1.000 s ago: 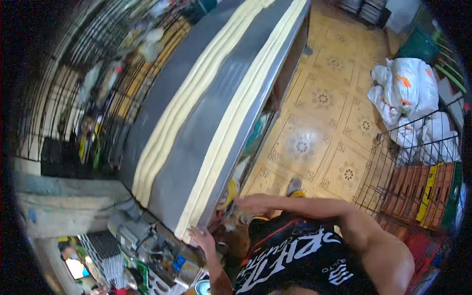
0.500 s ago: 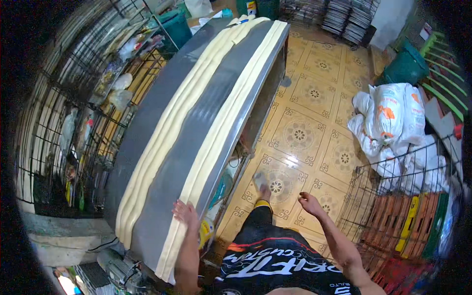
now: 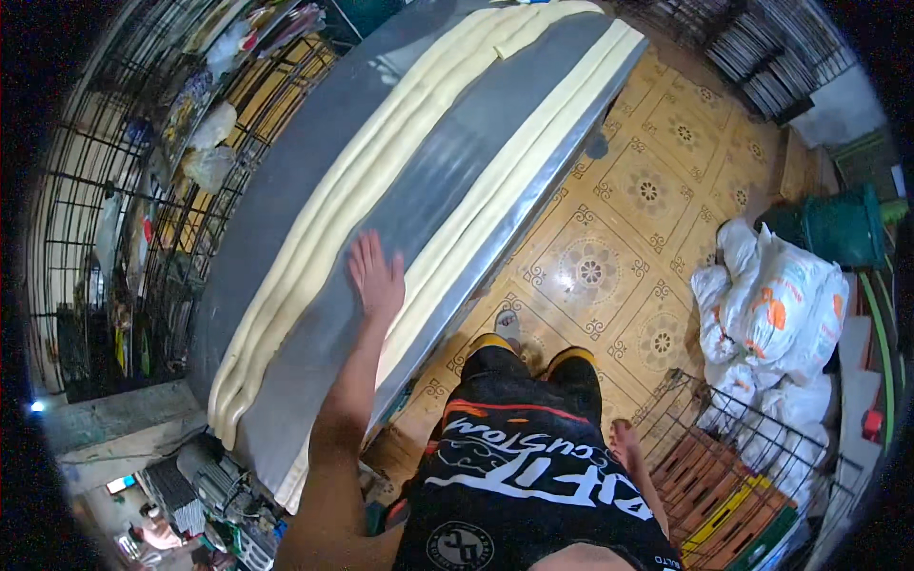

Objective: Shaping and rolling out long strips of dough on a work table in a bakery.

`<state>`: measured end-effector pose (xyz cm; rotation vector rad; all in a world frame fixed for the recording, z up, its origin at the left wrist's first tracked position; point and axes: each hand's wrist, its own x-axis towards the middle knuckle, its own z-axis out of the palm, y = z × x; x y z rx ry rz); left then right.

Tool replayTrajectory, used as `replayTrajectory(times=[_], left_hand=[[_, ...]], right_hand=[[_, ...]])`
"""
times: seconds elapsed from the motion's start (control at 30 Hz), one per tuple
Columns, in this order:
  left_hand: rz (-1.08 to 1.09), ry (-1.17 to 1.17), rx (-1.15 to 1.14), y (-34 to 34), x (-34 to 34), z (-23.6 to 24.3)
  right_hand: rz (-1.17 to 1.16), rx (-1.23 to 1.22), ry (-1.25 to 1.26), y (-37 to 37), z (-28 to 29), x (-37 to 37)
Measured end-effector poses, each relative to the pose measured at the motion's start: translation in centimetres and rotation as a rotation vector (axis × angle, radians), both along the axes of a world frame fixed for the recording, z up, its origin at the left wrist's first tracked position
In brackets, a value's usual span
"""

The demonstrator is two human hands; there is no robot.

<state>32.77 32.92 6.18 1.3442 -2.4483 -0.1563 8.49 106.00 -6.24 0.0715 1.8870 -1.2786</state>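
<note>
My left hand (image 3: 376, 271) is open, fingers spread, over the grey metal table (image 3: 271, 181) between two long bands of pale dough; I cannot tell whether it rests on the surface. The left band (image 3: 319, 219) is several strands lying side by side, with a short piece across its far part. The right band (image 3: 519, 157) runs along the table's edge and passes under my left forearm at the near end. My right hand (image 3: 624, 443) hangs open beside my thigh, near a wire rack, holding nothing.
Wire shelving (image 3: 114, 209) with bags lines the left. Tiled floor (image 3: 609, 238) runs right of the table. White sacks (image 3: 771, 314), a green bin (image 3: 838, 228), orange crates (image 3: 714, 523) and stacked trays (image 3: 752, 67) stand right. A motor (image 3: 214, 476) and another person (image 3: 152, 528) are lower left.
My left hand has moved forward along the table, inward from the edge band. My right hand has dropped back beside my thigh. My feet have stepped and the view has shifted.
</note>
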Motion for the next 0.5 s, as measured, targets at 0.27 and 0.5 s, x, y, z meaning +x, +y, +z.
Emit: replayTrajectory(times=[0.27, 0.5], left_hand=[[0.328, -0.183, -0.017, -3.2, -9.7, -4.7], [0.701, -0.232, 0.292, -4.6, -16.6, -5.4]], right_hand=[[-0.037, 0.077, 0.057, -15.1, 4.0, -21.9], [0.381, 0.365, -0.049, -18.3, -0.6, -41.4]])
